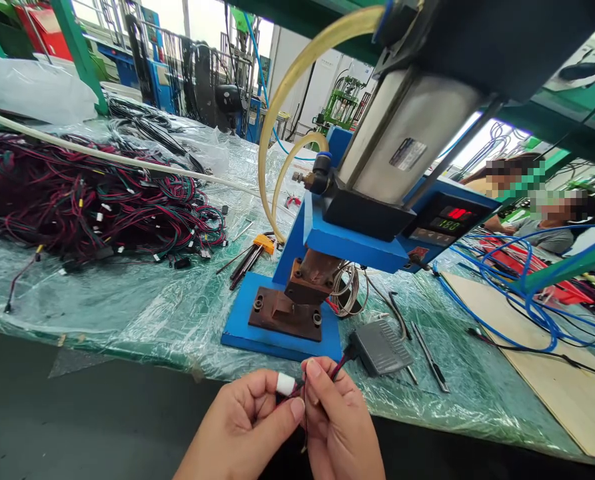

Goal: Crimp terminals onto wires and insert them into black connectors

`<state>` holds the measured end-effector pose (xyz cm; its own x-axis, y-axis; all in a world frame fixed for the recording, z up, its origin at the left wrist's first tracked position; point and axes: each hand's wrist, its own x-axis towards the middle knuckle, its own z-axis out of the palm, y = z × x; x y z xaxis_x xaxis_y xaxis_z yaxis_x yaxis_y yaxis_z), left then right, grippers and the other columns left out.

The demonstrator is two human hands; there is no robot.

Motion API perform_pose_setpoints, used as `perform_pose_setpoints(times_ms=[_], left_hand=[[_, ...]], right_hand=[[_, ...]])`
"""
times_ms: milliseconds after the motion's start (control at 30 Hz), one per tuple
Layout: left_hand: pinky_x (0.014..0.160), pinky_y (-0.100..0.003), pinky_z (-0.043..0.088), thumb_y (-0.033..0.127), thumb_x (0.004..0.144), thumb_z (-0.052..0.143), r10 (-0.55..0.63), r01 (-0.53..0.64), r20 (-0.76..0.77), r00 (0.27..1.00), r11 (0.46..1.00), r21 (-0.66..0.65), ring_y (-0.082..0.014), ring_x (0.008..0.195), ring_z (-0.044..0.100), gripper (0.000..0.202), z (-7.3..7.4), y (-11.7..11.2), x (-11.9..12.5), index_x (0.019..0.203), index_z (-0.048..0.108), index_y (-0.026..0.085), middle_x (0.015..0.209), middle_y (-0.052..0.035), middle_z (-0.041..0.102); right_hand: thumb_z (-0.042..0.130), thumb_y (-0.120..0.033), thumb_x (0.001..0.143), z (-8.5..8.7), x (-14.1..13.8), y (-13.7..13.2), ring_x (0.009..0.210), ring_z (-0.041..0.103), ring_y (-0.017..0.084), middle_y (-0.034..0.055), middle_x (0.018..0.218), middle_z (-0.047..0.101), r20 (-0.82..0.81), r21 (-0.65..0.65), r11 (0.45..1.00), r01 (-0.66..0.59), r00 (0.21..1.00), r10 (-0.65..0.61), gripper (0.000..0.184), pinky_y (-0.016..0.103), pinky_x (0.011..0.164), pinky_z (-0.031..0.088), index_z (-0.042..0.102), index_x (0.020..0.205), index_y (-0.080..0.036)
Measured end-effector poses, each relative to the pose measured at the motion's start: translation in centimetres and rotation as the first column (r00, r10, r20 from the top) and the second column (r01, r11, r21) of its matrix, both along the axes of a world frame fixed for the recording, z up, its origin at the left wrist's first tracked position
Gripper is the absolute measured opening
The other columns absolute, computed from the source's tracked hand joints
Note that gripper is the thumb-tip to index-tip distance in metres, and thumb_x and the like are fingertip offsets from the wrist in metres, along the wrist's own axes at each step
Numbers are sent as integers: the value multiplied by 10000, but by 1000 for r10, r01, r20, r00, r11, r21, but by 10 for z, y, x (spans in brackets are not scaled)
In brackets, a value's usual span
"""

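My left hand (pixel 244 423) and my right hand (pixel 342 420) meet just in front of the table edge, both with fingers pinched on a thin dark red and black wire harness (pixel 338 370). A white wrap (pixel 285 383) shows at the tip of my left index finger. Past my right fingers the harness ends in a small black connector (pixel 350 351). One thin wire end (pixel 304 433) hangs down between the hands. My fingers partly hide the pinched stretch. Just beyond stands a blue pneumatic press (pixel 282 343) with a brown metal die (pixel 287 313).
A large heap of wire harnesses (pixel 92 200) covers the table's left side. Hex keys in an orange holder (pixel 264 244) lie left of the press. To its right are a grey box-like pedal (pixel 382 347), a pen-like tool (pixel 430 357), blue tubing (pixel 532 267) and a board (pixel 537 373). People sit far right.
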<state>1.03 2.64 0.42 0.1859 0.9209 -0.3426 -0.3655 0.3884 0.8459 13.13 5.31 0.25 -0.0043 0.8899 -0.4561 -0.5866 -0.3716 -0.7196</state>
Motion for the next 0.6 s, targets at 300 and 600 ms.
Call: perform_pose_setpoints(times_ms=[300,600], left_hand=[[678,-247,388,494,855,693,-81,80,12,997,994,76,-148,705,461,353,-7,4,0,812,697,144,734,-24,569],[440,-215,156,502,770,759,171,-164,97,980,983,-81,-82,497,138,401,-4,13,5,683,537,180,520,96,262]], right_hand=[[966,-377,492,7,-6,4,555,487,74,-33,625,567,-16,-59,997,53,998,-54,459,176,517,425,639,733,-164],[816,-393,766,-2,-4,18,462,218,29,-92,547,378,-51,121,992,-26,998,32,304,166,421,211,683,868,-139]])
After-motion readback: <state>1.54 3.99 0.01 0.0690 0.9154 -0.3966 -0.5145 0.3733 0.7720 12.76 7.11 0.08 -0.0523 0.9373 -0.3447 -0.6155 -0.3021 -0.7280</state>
